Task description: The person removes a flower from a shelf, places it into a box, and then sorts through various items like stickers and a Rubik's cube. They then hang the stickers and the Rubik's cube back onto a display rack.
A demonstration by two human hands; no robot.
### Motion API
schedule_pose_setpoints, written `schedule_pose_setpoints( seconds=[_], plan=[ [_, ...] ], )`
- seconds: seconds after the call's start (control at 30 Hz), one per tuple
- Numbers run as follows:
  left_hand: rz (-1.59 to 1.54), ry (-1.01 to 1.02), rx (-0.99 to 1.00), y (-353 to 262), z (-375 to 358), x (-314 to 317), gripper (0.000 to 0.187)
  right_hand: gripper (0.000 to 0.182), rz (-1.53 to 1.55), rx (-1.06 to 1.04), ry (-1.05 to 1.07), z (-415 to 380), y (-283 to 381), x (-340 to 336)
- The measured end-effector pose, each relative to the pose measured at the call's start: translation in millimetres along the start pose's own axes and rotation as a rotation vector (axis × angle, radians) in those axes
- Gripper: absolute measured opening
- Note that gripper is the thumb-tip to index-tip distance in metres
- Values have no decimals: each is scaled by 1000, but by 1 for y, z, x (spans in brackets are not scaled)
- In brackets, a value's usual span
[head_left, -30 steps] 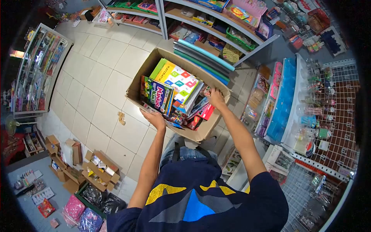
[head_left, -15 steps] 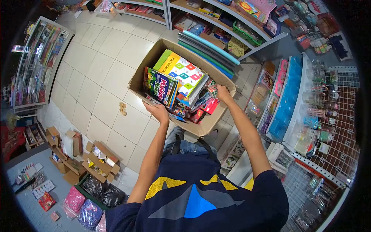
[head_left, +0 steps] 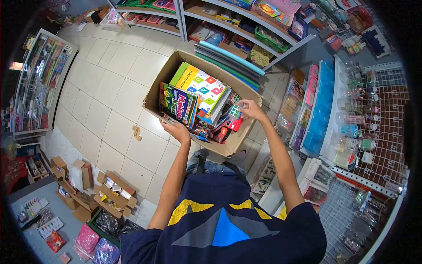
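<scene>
An uncovered cardboard box [head_left: 151, 97] packed with books and small goods is in front of me. My left hand [head_left: 177, 131] grips the box's near left edge, thumb up at the rim. Over the right part of the box, my right hand [head_left: 250, 109] pinches a puzzle cube [head_left: 234, 111] with green and pale squares. Left of the cube lies a white and yellow Matematika book [head_left: 203, 89]. A stack of books with a purple-lettered cover [head_left: 176, 103] stands nearer my left hand. Red packs [head_left: 220, 135] lie below the cube, one marked UNO.
Blue, grey and green rolls [head_left: 231, 61] lie behind the box, before a shelf [head_left: 220, 20]. Blue bins [head_left: 319, 108] and a wire rack [head_left: 378, 132] line the right. A glass case [head_left: 41, 83] stands left on the tiled floor [head_left: 112, 94]; opened cartons [head_left: 115, 187] sit lower left.
My right hand has lifted slightly and shifted, with the puzzle cube now showing more clearly at its fingertips. My left hand stays on the box edge. The whole view has shifted slightly.
</scene>
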State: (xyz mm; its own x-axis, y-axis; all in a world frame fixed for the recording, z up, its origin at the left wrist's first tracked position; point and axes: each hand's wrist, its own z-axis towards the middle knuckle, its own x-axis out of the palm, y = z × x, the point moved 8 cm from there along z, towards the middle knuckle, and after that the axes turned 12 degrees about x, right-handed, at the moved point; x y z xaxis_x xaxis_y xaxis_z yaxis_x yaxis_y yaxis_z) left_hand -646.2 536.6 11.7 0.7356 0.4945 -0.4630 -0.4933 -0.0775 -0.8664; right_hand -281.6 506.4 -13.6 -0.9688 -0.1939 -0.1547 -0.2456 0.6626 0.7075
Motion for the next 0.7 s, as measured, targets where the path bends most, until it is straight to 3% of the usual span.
schedule_pose_setpoints(
  seconds=[0.03, 0.17, 0.27, 0.37, 0.47, 0.57, 0.7],
  plan=[
    [3, 3, 5, 1, 0, -1, 58, 27, 38, 40, -19, -6, -3, -1],
    [-110, -3, -30, 5, -1, 0, 58, 26, -4, -261, -92, -49, 33, 3],
    [-115, -9, -6, 6, -1, 0, 58, 21, -162, -323, -233, -68, 45, -5],
    [-109, 1, -7, 5, -3, -2, 58, 15, -360, -76, -402, -92, 64, -19],
    [-81, 24, 1, 0, -2, -5, 58, 9, -613, -205, -717, -144, 106, -24],
    [-67, 30, -10, 8, -2, -2, 57, 10, -692, -484, -839, -174, 117, -23],
    [-133, 33, -5, 16, -1, 0, 57, 8, -665, -626, -1021, -216, 131, -24]
  ],
)
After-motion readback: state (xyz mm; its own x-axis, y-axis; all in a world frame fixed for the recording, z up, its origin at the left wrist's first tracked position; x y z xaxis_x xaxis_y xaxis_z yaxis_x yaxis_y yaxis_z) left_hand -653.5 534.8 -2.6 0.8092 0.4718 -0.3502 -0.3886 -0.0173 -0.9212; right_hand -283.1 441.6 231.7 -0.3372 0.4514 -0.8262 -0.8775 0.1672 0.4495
